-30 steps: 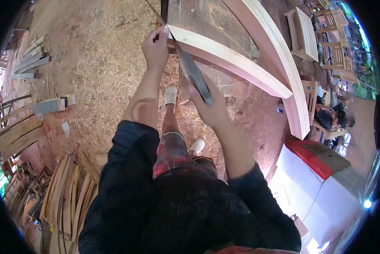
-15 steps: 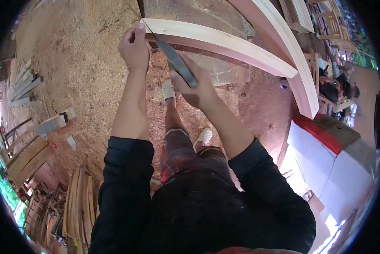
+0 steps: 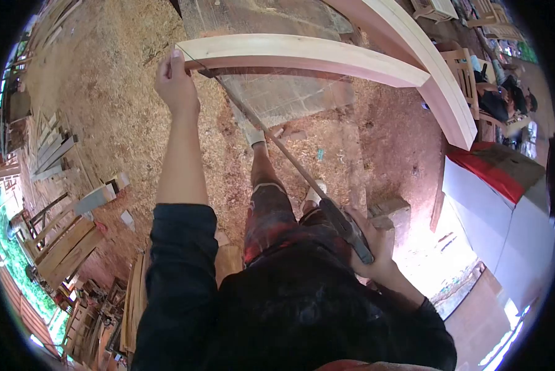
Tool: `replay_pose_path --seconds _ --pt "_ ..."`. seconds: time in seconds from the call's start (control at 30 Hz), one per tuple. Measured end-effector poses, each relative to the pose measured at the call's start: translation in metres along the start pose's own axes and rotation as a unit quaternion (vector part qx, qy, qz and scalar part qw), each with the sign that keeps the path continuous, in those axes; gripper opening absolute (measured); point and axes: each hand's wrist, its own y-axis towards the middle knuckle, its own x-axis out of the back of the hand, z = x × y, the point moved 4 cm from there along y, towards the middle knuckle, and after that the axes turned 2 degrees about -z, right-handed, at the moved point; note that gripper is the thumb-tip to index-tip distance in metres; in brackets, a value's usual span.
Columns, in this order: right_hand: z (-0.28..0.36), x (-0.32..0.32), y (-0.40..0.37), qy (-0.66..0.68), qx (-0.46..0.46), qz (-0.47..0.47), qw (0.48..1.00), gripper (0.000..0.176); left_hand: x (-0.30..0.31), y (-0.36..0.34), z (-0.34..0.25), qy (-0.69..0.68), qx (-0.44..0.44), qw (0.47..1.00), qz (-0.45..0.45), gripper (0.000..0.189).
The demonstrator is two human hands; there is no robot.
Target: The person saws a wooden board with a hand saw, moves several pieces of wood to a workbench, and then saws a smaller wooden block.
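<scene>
A pale curved wooden beam (image 3: 290, 51) extends across the top of the view. My left hand (image 3: 177, 86) is at its left end, thumb up by the corner and fingers curled around the end. My right hand (image 3: 373, 244) grips the dark handle of a handsaw (image 3: 290, 157), low on the right near my thigh. The saw's long thin blade, seen nearly edge-on, slants up to the left and crosses the beam's left end, close beside my left thumb. The beam's right end meets a second, larger curved beam (image 3: 441, 86).
Sawdust and shavings cover the ground (image 3: 123, 111). A flat board (image 3: 277, 102) lies below the beam. Stacked planks (image 3: 67, 247) are at the left. On the right are a white box (image 3: 487, 198) with red cloth (image 3: 484, 173), wooden chairs (image 3: 460, 74), and a person (image 3: 506, 102) farther back.
My right hand has drawn the saw handle back toward my body, down and to the right, exposing more blade. My left hand stays at the beam's end; the view has shifted slightly.
</scene>
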Motion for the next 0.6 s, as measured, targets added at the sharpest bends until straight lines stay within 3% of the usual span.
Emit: replay_pose_path --seconds 0.07,0.1,0.13,0.17,0.2,0.27,0.3,0.4,0.47,0.5,0.53,0.57,0.6 --pt "-0.012 -0.018 0.039 0.003 0.052 -0.018 0.998 0.056 0.003 0.005 0.000 0.025 -0.003 0.999 0.021 0.026" --pt "-0.009 -0.037 0.091 0.022 0.023 0.032 0.999 0.056 0.005 0.007 -0.003 0.022 -0.007 1.000 0.019 0.026" --pt "-0.010 -0.064 0.147 0.005 -0.091 0.090 0.992 0.055 0.005 0.005 -0.003 0.017 -0.006 1.000 0.014 0.026" --pt "-0.012 -0.093 0.203 0.071 0.069 0.050 0.994 0.052 0.001 0.002 -0.003 0.011 -0.006 1.000 0.009 0.026" --pt "0.005 -0.110 0.246 0.085 0.106 0.015 0.991 0.048 -0.004 0.001 -0.002 -0.008 0.001 1.000 0.020 0.027" --pt "0.056 -0.119 0.276 0.049 0.009 0.023 0.998 0.047 -0.003 0.007 -0.008 -0.043 0.009 0.998 0.036 0.028" --pt "0.063 -0.119 0.275 0.023 -0.020 0.036 0.999 0.048 0.003 0.013 -0.003 0.008 -0.015 0.998 0.063 0.030" --pt "0.065 -0.113 0.256 0.060 0.018 0.020 0.998 0.052 0.006 0.017 0.002 0.014 -0.055 0.995 0.083 0.032" --pt "0.054 -0.088 0.199 0.005 -0.020 -0.004 1.000 0.055 0.005 0.016 0.003 -0.005 -0.028 0.999 0.039 0.031" --pt "0.032 -0.076 0.161 0.175 -0.003 0.032 0.984 0.051 0.004 0.015 0.006 -0.015 -0.012 1.000 0.018 0.030" --pt "0.018 -0.059 0.122 0.093 -0.099 0.070 0.988 0.057 0.000 0.018 0.007 -0.027 -0.019 0.999 0.021 0.030" --pt "0.003 -0.041 0.079 0.033 -0.095 0.047 0.994 0.059 -0.001 0.020 0.011 -0.040 -0.024 0.999 0.021 0.030" --pt "0.003 -0.026 0.046 0.196 -0.257 0.097 0.941 0.059 0.004 0.019 0.015 -0.050 -0.028 0.998 0.018 0.030"
